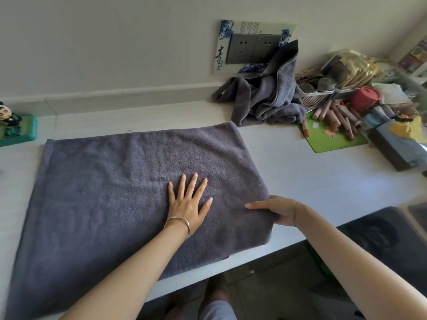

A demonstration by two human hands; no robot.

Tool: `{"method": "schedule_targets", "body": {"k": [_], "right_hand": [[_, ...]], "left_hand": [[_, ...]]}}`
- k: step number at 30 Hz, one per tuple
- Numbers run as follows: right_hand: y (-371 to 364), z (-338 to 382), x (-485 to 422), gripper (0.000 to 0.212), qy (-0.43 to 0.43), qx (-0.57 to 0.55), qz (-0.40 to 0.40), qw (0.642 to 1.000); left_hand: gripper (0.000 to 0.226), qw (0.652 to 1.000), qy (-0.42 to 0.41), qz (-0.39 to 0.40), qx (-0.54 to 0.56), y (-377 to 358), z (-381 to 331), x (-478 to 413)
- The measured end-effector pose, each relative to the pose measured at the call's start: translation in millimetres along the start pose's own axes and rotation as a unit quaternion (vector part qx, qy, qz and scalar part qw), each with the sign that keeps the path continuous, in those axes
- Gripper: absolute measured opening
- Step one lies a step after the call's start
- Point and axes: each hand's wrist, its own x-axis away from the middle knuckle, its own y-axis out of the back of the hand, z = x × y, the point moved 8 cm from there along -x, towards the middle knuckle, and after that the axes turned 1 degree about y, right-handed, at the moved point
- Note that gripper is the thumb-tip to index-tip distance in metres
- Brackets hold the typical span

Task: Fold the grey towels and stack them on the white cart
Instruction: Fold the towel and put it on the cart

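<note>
A large grey towel (111,192) lies spread flat on the white table (323,181), its near edge hanging over the front. My left hand (187,202) presses flat on the towel's right half, fingers straight and spread. My right hand (275,210) grips the towel's right edge, thumb on top and fingers tucked under the cloth. A second grey towel (265,98) sits crumpled in a heap against the wall at the back. No white cart shows in this view.
Clutter fills the back right: a white basket (318,98), a red cup (365,98), lipsticks on a green mat (332,137), a tissue box (397,146). A panda figure on a teal base (16,128) stands at the far left. A dark chair (381,239) sits below right.
</note>
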Motion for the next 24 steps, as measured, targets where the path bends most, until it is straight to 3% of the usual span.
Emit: {"method": "schedule_targets", "body": {"k": [2,5,7,9,11,14,16,19,21,24], "right_hand": [[10.7,-4.0,5.1,0.068,-0.004,0.063,-0.058,0.996],[40.6,-0.5,15.8,0.035,0.042,0.182,-0.220,0.957],[47.0,3.6,23.3,0.043,0.097,0.222,-0.318,0.916],[29.8,15.8,27.9,0.053,0.198,0.292,-0.388,0.851],[-9.2,32.6,25.3,0.051,0.298,0.371,-0.391,0.788],[-53.7,40.6,0.7,0.053,0.332,0.453,-0.339,0.755],[-43.7,40.5,-6.1,0.063,0.298,0.404,-0.375,0.780],[2.3,30.6,-4.2,0.077,0.214,0.214,-0.415,0.858],[25.5,18.8,-8.4,0.074,0.157,0.113,-0.345,0.919],[26.1,-0.5,-6.8,0.073,0.052,0.034,-0.134,0.989]], "left_hand": [[0.073,1.000,-0.010,0.003,-0.001,-1.4,-0.5,2.1],[0.076,1.000,-0.008,0.008,-0.001,1.0,-0.3,3.9],[0.078,1.000,-0.009,0.013,0.000,1.1,-1.2,3.5],[0.077,1.000,-0.009,0.006,0.006,2.1,-2.0,3.0],[0.075,1.000,-0.009,-0.007,0.009,3.2,-2.2,2.6],[0.072,1.000,-0.009,-0.014,0.010,2.4,-1.6,2.9],[0.069,1.000,-0.009,-0.023,0.012,3.1,-0.6,3.5],[0.066,0.999,-0.004,-0.030,0.017,3.8,1.0,3.7],[0.067,0.999,-0.002,-0.029,0.021,3.3,0.5,3.3],[0.069,0.999,0.001,-0.030,0.021,3.0,1.0,3.5]]}}
